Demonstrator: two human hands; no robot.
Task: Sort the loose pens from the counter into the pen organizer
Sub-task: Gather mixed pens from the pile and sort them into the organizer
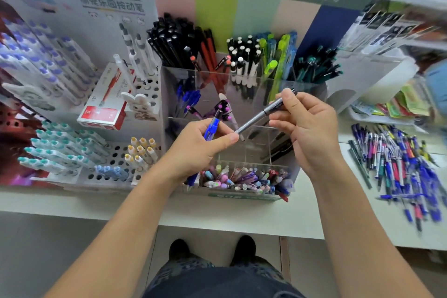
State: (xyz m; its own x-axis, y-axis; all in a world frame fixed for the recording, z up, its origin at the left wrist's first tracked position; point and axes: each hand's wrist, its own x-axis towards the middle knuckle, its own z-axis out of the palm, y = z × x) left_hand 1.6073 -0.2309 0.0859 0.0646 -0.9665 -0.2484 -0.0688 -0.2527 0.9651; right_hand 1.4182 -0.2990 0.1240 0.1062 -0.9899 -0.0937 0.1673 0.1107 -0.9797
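Head view: your right hand (307,126) pinched the grey pen (261,116), your left hand (196,147) gripped the blue pen (211,128), poised above the pen organizer (242,197) for sorting.

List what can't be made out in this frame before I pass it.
Head view only:
- Blue pen: the left hand covers its middle.
- Grey pen: its upper end sits behind the right hand fingers; any print is too small to read.
- Loose pens on the counter: motion blur and overlap prevent a count.
- Organizer: hands hide its middle compartments.
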